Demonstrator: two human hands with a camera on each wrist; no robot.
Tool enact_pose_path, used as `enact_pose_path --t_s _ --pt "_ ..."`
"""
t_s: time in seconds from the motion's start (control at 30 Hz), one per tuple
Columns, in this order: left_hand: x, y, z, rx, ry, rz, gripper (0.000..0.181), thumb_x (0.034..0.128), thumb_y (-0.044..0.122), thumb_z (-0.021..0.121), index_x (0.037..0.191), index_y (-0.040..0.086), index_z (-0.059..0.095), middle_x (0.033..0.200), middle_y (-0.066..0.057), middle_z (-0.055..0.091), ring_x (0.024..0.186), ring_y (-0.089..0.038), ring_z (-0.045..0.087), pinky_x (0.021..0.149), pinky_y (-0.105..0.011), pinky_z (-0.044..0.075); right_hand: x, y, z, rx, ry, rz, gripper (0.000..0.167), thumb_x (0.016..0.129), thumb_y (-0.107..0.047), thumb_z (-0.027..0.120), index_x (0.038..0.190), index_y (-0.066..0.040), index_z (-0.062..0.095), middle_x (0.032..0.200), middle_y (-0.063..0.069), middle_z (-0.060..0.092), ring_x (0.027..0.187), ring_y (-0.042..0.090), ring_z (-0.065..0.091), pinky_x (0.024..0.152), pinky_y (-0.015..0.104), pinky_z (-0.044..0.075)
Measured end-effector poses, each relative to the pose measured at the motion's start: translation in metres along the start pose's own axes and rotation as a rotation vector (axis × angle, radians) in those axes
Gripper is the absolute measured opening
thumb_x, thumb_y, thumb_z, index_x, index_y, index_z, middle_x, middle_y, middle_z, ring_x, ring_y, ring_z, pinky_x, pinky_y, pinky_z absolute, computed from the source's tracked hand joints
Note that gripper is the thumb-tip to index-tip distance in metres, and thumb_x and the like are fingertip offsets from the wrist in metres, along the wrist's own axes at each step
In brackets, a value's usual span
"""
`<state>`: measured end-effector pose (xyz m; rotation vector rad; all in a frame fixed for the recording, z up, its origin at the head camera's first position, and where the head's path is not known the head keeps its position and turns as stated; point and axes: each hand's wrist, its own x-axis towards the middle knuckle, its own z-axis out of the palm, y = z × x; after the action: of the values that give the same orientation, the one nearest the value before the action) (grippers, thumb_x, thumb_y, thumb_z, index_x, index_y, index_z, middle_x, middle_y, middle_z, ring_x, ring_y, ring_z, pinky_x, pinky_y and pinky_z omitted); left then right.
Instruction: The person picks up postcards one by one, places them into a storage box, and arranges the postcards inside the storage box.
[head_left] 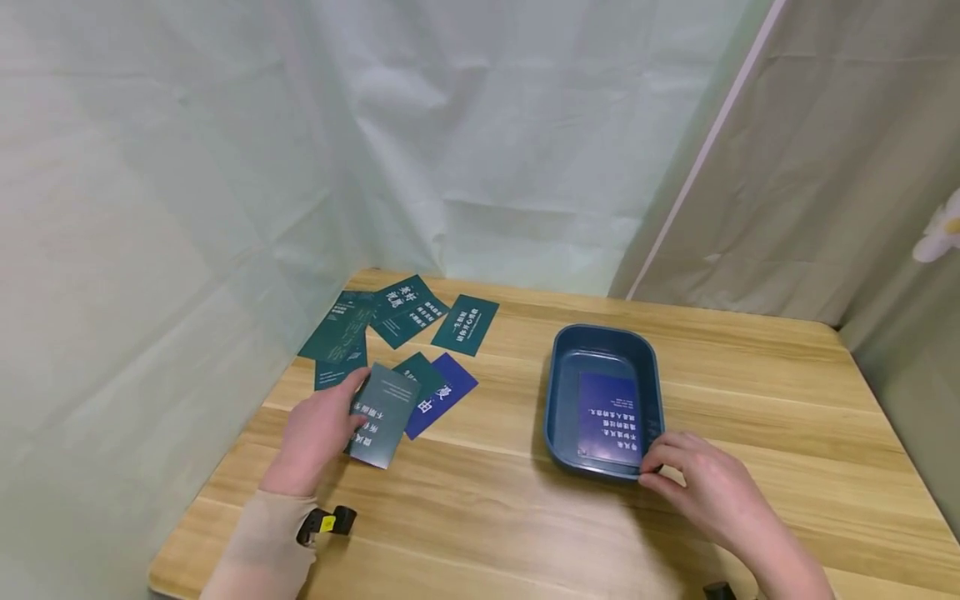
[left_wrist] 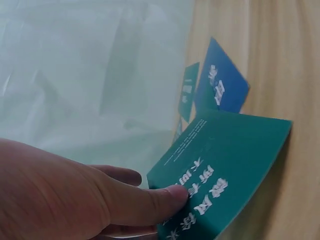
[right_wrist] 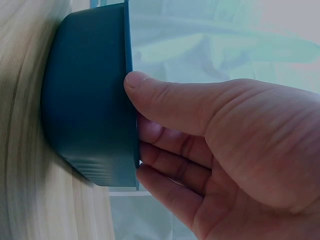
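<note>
Left hand: your left hand (head_left: 318,429) pinches a green card (head_left: 390,417) by its left edge, thumb on the printed face, other fingers behind.
Right hand: your right hand (head_left: 701,479) grips the rim of a dark blue tray (head_left: 603,360) at its near right corner.
Green card: its long axis runs away from you, far end leaning right.
Tray: it stands on the wooden counter (head_left: 487,517), to the right of the green card and well apart from it, long sides also running away from you. Your right hand touches it; your left is the farther one.
Inside the tray: a purple-blue card (head_left: 609,417) with white writing lies flat.
Just beyond the green card: a loose blue card (head_left: 450,396) and a small dark card (head_left: 420,373) overlap.
Far left: more dark green cards (head_left: 409,310) lie spread, some overlapping.
Behind: a pale curtain (head_left: 525,167) hangs past the counter's far edge.
</note>
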<state>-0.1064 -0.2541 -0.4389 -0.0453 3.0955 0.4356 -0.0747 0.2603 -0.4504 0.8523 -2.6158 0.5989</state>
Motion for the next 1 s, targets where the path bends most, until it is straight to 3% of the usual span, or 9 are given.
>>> enact_pose_path --t_s 0.2,0.37,0.57,0.67,0.83,1.0 --pt "0.000 0.004 -0.011 -0.043 -0.042 0.012 0.085 0.0957 0.007 0.086 0.167 0.008 0.041 0.127 -0.032 0.073 0.095 -0.041 0.075 0.079 -0.057 0.061 0.001 0.000 0.000 -0.003 0.006 -0.007 0.030 0.075 -0.016 0.101 0.086 -0.032 0.078 0.096 -0.024 0.068 0.085 0.004 0.065 0.066 0.033 0.058" --pt "0.001 0.009 -0.017 -0.066 -0.058 0.044 0.082 0.0975 0.007 0.085 0.167 0.012 0.042 0.108 -0.021 0.076 0.085 -0.031 0.072 0.074 -0.051 0.060 0.000 0.000 -0.001 0.004 -0.005 0.001 0.029 0.077 -0.017 0.101 0.086 -0.032 0.078 0.095 -0.024 0.067 0.084 0.005 0.065 0.066 0.032 0.058" --pt "0.004 0.022 -0.029 -0.084 -0.050 0.090 0.082 0.0995 0.005 0.082 0.170 0.014 0.041 0.102 -0.015 0.074 0.081 -0.027 0.068 0.073 -0.047 0.059 0.001 -0.001 -0.001 0.005 -0.017 0.018 0.030 0.076 -0.015 0.101 0.085 -0.031 0.078 0.095 -0.024 0.068 0.085 0.004 0.064 0.068 0.033 0.058" --pt "0.006 0.031 -0.036 -0.085 -0.027 0.125 0.082 0.1015 0.003 0.079 0.172 0.015 0.039 0.113 -0.021 0.076 0.089 -0.032 0.072 0.079 -0.053 0.061 0.001 -0.001 -0.001 0.006 -0.018 0.018 0.030 0.076 -0.015 0.101 0.086 -0.031 0.078 0.095 -0.023 0.068 0.085 0.005 0.065 0.068 0.033 0.058" --pt "0.012 0.052 -0.044 -0.077 -0.024 0.181 0.075 0.1045 0.001 0.074 0.171 0.016 0.042 0.147 -0.026 0.066 0.124 -0.048 0.068 0.102 -0.067 0.055 0.000 0.000 -0.001 0.012 -0.005 0.017 0.030 0.076 -0.015 0.101 0.085 -0.031 0.077 0.095 -0.025 0.067 0.084 0.006 0.065 0.066 0.032 0.057" --pt "0.016 0.069 -0.046 -0.071 -0.043 0.226 0.068 0.1060 0.000 0.071 0.168 0.015 0.046 0.148 -0.023 0.067 0.124 -0.044 0.069 0.104 -0.064 0.055 0.000 -0.001 -0.001 0.019 -0.003 0.016 0.030 0.075 -0.015 0.100 0.085 -0.031 0.077 0.095 -0.025 0.066 0.083 0.005 0.064 0.066 0.031 0.056"
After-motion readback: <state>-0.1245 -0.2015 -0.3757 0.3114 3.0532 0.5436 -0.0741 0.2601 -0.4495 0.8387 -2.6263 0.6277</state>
